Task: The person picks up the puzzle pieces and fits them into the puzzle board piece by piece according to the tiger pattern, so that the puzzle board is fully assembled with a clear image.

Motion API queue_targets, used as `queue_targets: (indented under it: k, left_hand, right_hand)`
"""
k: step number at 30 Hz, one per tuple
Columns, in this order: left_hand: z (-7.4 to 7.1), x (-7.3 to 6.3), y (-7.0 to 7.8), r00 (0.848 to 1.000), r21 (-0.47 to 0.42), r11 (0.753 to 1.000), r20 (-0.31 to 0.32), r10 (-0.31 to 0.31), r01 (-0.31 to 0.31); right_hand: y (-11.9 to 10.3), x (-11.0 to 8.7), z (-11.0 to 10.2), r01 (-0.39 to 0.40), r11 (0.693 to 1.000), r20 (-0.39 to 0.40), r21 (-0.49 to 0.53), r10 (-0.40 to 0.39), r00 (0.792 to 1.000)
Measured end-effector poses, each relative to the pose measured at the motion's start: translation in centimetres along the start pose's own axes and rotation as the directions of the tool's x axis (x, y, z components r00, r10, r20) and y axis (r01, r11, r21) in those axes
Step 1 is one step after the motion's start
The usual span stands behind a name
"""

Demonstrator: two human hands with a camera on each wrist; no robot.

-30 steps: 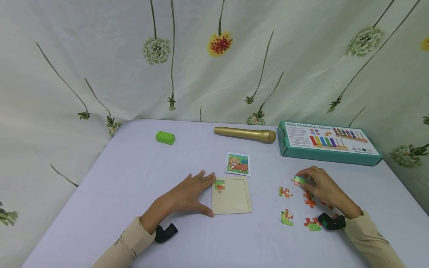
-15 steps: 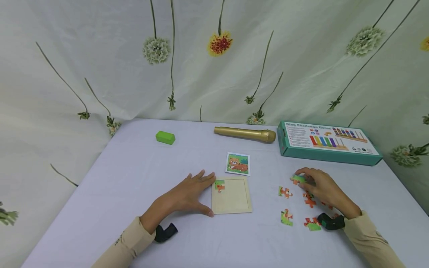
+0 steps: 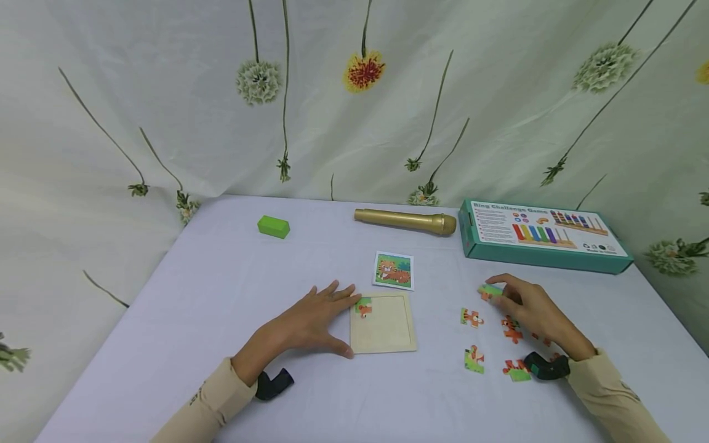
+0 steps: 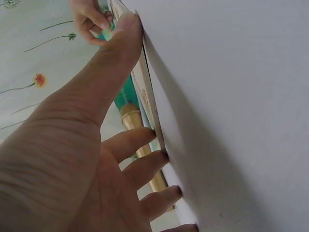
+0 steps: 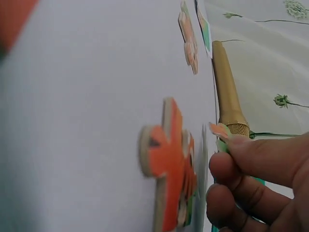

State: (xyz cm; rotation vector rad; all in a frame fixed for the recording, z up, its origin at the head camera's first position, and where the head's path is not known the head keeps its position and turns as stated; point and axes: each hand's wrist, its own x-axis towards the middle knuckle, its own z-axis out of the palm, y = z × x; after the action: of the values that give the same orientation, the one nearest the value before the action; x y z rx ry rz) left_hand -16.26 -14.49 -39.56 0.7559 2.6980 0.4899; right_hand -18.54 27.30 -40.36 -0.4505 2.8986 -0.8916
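My left hand (image 3: 312, 320) lies spread at the left side of a square wooden puzzle tray (image 3: 384, 335), with fingertips at its upper left corner and the thumb near the lower left one. One puzzle piece (image 3: 363, 306), green and orange, sits in that upper left corner. Between thumb and fingers, my right hand (image 3: 528, 307) pinches a green and orange puzzle piece (image 3: 490, 290), held above the table in the right wrist view. Around and under that hand lie several loose pieces, among them a tiger-face piece (image 3: 512, 330) and a green-bottomed piece (image 3: 517, 370).
Behind the tray lies a tiger picture card (image 3: 393, 271). Farther back are a gold microphone (image 3: 404, 220), a green block (image 3: 274, 227) and a teal Ring Challenge Game box (image 3: 545, 237). A flowered cloth (image 3: 321, 135) hangs behind the table.
The pinched piece has shifted slightly left and turned in my right fingers. One left fingertip has slid a little farther onto the tray's corner.
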Motion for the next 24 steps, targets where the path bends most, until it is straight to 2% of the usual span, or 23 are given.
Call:
queue_targets:
  k: [5,15,24]
  left_hand:
    - [-0.1,0.0,0.1,1.0,0.011,1.0,0.004,-0.003,0.003]
    - [0.0,0.1,0.0,1.0,-0.001,1.0,0.01,-0.004,0.004]
    - [0.0,0.0,0.0,1.0,0.006,1.0,0.006,-0.003,0.003]
  right_hand:
    - [-0.6,0.5,0.3,0.047,0.998,-0.02,0.047,-0.046,0.999]
    - [-3.5,2.1,0.8,0.115,0.989,-0.003,0.097,-0.115,0.993]
    - [-5.6,3.5,1.7,0.152,0.974,-0.066,0.166,-0.143,0.988]
